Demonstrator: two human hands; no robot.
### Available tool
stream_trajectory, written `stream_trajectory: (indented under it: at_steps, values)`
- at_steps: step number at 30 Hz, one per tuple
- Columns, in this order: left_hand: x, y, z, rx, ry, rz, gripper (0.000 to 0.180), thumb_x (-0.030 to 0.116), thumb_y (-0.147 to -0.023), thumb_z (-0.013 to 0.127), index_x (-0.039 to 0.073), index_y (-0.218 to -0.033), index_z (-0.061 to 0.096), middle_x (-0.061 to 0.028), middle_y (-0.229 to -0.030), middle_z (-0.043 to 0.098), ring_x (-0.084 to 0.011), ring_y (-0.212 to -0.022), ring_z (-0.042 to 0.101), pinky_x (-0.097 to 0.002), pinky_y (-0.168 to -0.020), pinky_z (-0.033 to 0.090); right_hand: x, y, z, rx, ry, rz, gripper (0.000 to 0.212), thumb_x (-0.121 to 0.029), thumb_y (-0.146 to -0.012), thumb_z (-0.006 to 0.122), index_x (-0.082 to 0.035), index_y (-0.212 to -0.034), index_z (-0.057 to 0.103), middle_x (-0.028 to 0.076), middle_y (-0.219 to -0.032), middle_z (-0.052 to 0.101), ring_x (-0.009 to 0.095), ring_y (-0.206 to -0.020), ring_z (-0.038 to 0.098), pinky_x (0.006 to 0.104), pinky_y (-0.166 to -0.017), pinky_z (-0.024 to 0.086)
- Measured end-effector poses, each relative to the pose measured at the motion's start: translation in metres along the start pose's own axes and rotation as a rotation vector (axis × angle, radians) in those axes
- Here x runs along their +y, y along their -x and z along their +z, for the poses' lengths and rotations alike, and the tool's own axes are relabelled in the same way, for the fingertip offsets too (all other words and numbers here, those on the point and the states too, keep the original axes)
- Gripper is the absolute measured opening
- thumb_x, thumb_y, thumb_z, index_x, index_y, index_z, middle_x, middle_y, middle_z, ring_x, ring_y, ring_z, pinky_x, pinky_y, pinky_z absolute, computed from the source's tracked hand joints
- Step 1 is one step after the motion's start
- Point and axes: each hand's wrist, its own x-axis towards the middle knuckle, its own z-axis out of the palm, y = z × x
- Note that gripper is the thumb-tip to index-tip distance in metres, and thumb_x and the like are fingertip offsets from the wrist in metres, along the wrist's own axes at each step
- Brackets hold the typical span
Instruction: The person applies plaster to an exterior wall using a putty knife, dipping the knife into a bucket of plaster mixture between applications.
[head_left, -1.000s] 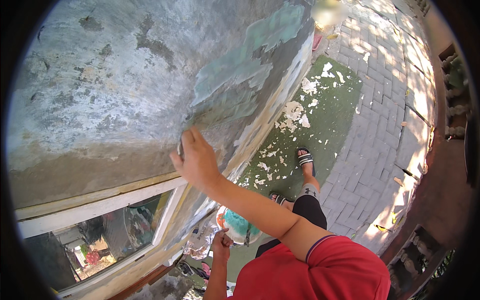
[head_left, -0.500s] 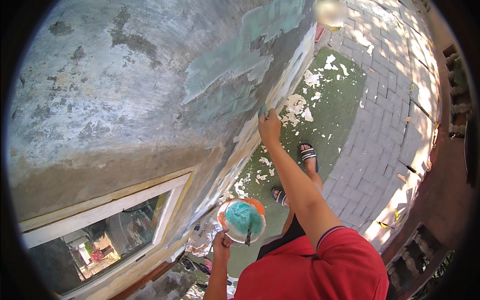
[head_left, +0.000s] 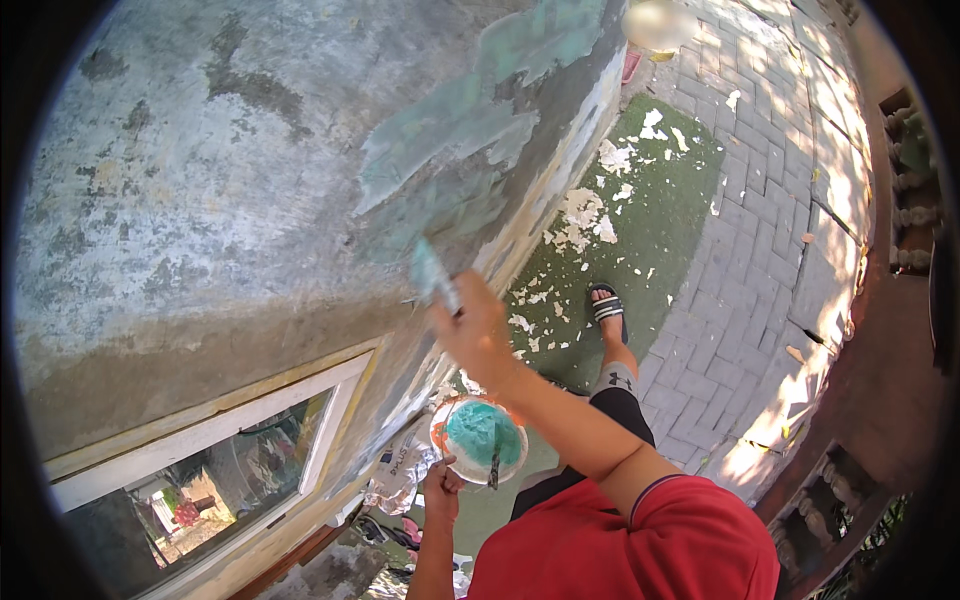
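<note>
My right hand is closed round the handle of a putty knife, whose blade carries pale green paste. Its tip is at the wall, just below the smeared green patch; whether it touches is blurred by motion. Lower down, my left hand grips the rim of a white and orange container. Teal putty fills much of it, and a dark stick-like tool leans in the putty over the near rim.
A white-framed window lies at lower left. Paint flakes litter the green ground strip along the wall's foot. Grey pavers run to the right. A crumpled bag and some slippers lie near the container.
My right hand has swung left and nearer from the wall's lower edge, bringing the putty knife's blade into plain sight. My left hand still holds the container in about the same place.
</note>
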Motion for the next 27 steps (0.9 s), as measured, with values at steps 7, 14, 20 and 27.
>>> stream_trajectory:
  at_steps: [7,14,20,27]
  values:
    - [0.002,-0.003,0.011,-0.024,-0.004,0.005,0.030,0.016,-0.091,0.052,-0.007,-0.111,0.056,0.0022,-0.059,0.037,-0.0091,-0.054,0.035,-0.0271,-0.054,0.034,0.154,-0.143,-0.046,0.375,0.352,0.016,0.021,-0.014,-0.084,0.064,0.002,-0.090,0.052,0.024,-0.083,0.057,0.044,-0.080,0.057,0.0496,-0.072,0.045]
    - [-0.001,0.000,0.009,0.007,-0.016,-0.003,0.030,0.015,-0.091,0.051,-0.006,-0.111,0.056,0.0020,-0.060,0.037,-0.0092,-0.054,0.035,-0.0275,-0.054,0.035,-0.006,-0.085,0.016,0.177,0.267,-0.275,0.025,-0.012,-0.082,0.064,0.002,-0.097,0.050,0.024,-0.098,0.055,0.044,-0.082,0.059,0.0499,-0.073,0.048]
    - [0.005,-0.001,0.018,-0.023,-0.023,0.008,0.030,0.017,-0.093,0.049,-0.005,-0.110,0.056,0.0019,-0.060,0.036,-0.0100,-0.053,0.034,-0.0281,-0.055,0.035,-0.077,-0.033,-0.009,0.079,0.057,-0.341,0.020,-0.011,-0.085,0.063,0.000,-0.095,0.050,0.022,-0.091,0.055,0.043,-0.075,0.059,0.0485,-0.064,0.049]
    - [-0.001,-0.001,0.014,-0.022,0.015,0.023,0.028,0.019,-0.094,0.051,-0.004,-0.108,0.058,0.0027,-0.059,0.035,-0.0096,-0.053,0.033,-0.0283,-0.054,0.034,0.077,-0.105,-0.068,0.267,0.392,-0.007,0.020,-0.017,-0.087,0.061,0.001,-0.088,0.053,0.023,-0.086,0.056,0.044,-0.081,0.057,0.0493,-0.072,0.046]
